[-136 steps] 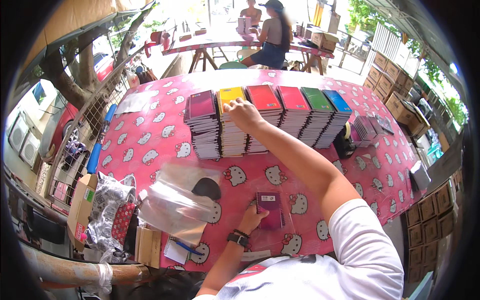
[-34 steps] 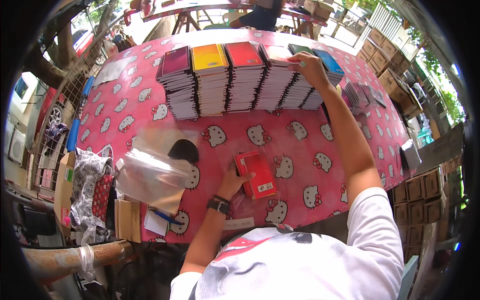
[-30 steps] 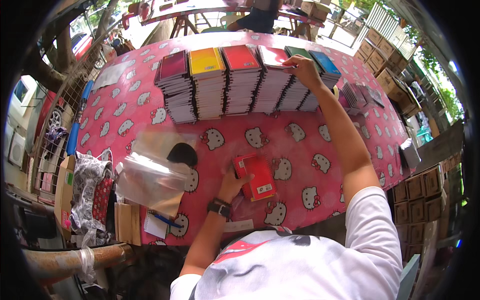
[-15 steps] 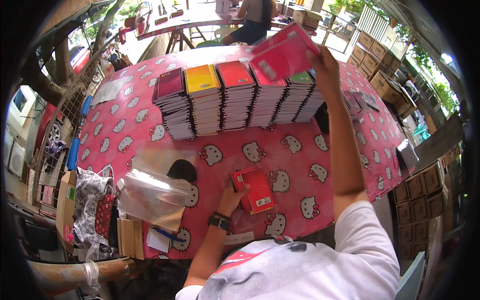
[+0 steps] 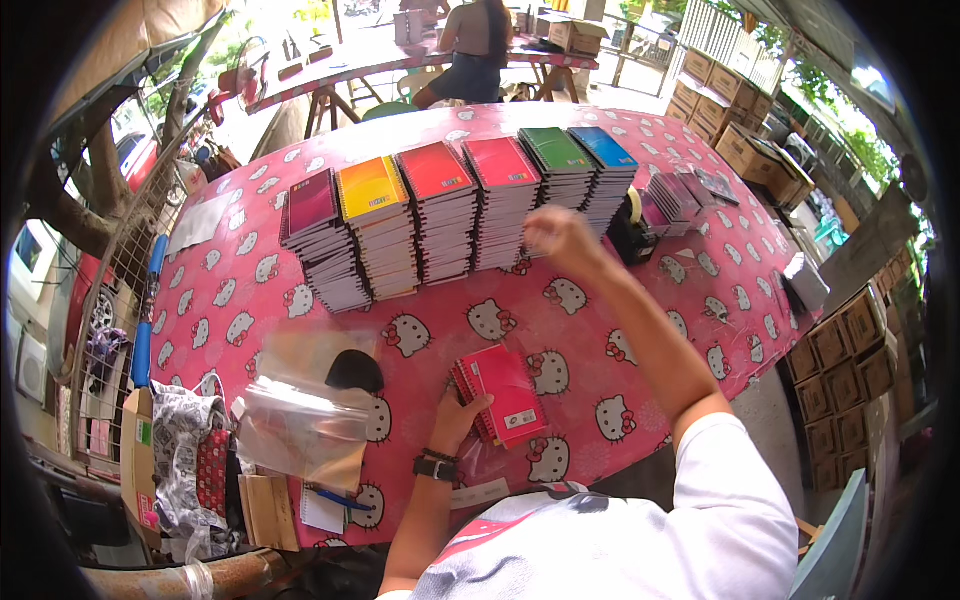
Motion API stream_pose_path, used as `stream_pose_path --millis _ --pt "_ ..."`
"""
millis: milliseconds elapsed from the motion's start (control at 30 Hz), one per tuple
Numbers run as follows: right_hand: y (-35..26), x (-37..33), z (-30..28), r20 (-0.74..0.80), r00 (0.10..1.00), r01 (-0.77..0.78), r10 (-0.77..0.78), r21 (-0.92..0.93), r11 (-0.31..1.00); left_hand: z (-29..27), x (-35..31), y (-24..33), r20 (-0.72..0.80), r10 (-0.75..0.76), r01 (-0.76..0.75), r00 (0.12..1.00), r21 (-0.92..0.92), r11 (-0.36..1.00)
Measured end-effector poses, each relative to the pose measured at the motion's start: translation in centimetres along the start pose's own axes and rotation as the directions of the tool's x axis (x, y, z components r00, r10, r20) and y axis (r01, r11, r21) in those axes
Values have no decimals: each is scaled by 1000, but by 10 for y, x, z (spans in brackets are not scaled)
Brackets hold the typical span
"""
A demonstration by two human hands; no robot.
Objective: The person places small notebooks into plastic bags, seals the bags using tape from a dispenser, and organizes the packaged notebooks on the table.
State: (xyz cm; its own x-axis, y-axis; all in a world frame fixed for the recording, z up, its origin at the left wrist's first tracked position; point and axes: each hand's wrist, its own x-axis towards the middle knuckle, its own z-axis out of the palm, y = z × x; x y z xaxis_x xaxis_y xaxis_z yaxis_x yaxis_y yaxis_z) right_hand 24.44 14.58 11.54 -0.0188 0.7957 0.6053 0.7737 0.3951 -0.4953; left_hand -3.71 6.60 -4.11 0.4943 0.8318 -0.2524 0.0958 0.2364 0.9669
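Observation:
My left hand [image 5: 456, 418] grips the left, coil-bound edge of a small pile of spiral notebooks, its thumb on the cover. A pink notebook [image 5: 508, 388] tops that pile. Blurred by motion, my right hand [image 5: 562, 236] hovers before the tall notebook stacks, with nothing visible in it and its fingers unclear. The stacks stand in a row: maroon [image 5: 312, 205], yellow [image 5: 372, 188], red [image 5: 436, 177], pink [image 5: 501, 162], green [image 5: 556, 150] and blue [image 5: 603, 148].
Clear plastic sleeves [image 5: 305, 420] and a black rounded piece [image 5: 355, 371] lie left of my left hand. A black tape dispenser [image 5: 632, 240] stands right of the stacks, near more maroon notebooks [image 5: 672, 200]. Cardboard boxes [image 5: 840, 365] are piled at right. A person [image 5: 475, 50] sits beyond the table.
A pink notebook that my right hand held up is now on the pile under my left hand. My right hand has come down, emptied of it, toward the stacks' front.

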Motion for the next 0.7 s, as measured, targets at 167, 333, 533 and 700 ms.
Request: stream_pose_path --millis 167,333,533,700 --pt "40 65 -72 -105 989 -138 100 -467 874 2 1 -4 -49 92 -90 995 33 995" --pt "61 64 -52 82 993 -20 82 -576 817 4 1 -8 -25 128 -130 992 -124 984" --pt "59 69 -52 60 997 -6 49 -570 822 1 0 0 19 62 -60 998 -115 992" --pt "55 74 -58 102 993 -1 65 -528 849 -2 2 -9 -24 93 -95 995 -79 992"
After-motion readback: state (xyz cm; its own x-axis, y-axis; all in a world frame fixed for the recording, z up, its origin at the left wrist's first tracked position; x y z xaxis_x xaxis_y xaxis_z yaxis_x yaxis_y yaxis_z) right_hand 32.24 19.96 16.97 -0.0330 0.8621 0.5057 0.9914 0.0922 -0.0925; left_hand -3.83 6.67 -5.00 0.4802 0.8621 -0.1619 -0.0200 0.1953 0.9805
